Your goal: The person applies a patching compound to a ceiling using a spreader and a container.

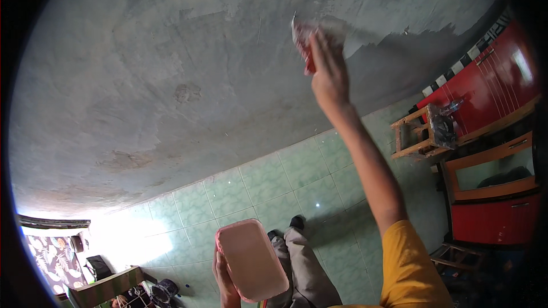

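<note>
My right hand (330,71) reaches up along the grey wall (142,80), its fingers laid over a flat red and white piece (301,45) that rests against the surface. The piece is smeared by motion, so its exact kind cannot be told. Low in the middle, my left hand (224,276) grips the left side of a rectangular tub (254,259) with a pinkish rim. The tub's inside looks pale and smooth; whether it holds a paste cannot be told. Around my right hand the wall shows lighter, smeared patches beside darker grey ones.
Green floor tiles (274,179) meet the wall's foot. A stained wooden stool (419,134) stands at the right beside a glossy red cabinet (496,85). At the lower left are a wooden bench (105,288) and a patterned curtain (57,262) near bright light.
</note>
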### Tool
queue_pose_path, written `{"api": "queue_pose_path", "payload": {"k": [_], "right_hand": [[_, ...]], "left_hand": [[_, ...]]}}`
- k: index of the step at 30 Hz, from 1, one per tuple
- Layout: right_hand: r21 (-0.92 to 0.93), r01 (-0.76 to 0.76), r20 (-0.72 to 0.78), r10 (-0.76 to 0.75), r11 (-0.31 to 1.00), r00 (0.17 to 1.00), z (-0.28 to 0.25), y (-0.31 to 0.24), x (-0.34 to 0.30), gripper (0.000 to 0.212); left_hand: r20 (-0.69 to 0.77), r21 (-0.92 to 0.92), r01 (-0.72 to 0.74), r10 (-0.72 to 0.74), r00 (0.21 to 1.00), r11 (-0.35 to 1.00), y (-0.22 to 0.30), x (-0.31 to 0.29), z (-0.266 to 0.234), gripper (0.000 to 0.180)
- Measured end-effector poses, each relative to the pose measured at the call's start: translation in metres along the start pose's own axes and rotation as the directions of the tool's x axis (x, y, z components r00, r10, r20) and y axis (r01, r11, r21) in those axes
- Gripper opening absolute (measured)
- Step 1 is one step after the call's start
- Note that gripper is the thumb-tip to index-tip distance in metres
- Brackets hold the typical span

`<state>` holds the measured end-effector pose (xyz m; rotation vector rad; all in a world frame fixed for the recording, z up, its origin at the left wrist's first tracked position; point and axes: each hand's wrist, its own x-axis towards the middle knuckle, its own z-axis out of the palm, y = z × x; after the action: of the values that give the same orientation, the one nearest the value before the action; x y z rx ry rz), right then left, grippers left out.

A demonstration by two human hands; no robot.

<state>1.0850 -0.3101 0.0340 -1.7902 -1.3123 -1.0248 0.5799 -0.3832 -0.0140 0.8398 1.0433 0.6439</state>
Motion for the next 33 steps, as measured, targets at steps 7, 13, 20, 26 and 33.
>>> {"api": "queue_pose_path", "payload": {"k": [7, 13, 20, 26, 33], "right_hand": [[0.108, -0.101, 0.324, 0.061, 0.989, 0.944, 0.008, 0.001, -0.114, 0.065], [0.128, -0.056, -0.013, 0.059, 0.99, 0.998, -0.033, -0.037, 0.037, 0.068], [0.048, -0.064, 0.269, 0.049, 0.997, 0.962, 0.024, -0.041, -0.08, 0.062], [0.209, -0.224, 0.336, 0.146, 0.952, 0.93, 0.004, -0.046, -0.06, 0.067], [-0.06, -0.102, 0.181, 0.111, 0.993, 0.977, 0.077, -0.044, -0.099, 0.075]], "left_hand": [[0.064, -0.03, 0.035, -0.033, 0.997, 0.999, -0.023, -0.003, -0.013, 0.062], [0.067, 0.073, -0.001, -0.004, 0.998, 0.997, -0.014, -0.014, -0.016, 0.066], [0.071, 0.02, -0.013, 0.011, 0.997, 1.0, -0.007, -0.008, -0.007, 0.066], [0.014, 0.053, -0.048, 0.047, 0.999, 0.997, -0.001, -0.012, -0.027, 0.063], [-0.003, 0.038, -0.052, 0.052, 0.999, 0.998, -0.007, -0.011, -0.036, 0.054]]}}
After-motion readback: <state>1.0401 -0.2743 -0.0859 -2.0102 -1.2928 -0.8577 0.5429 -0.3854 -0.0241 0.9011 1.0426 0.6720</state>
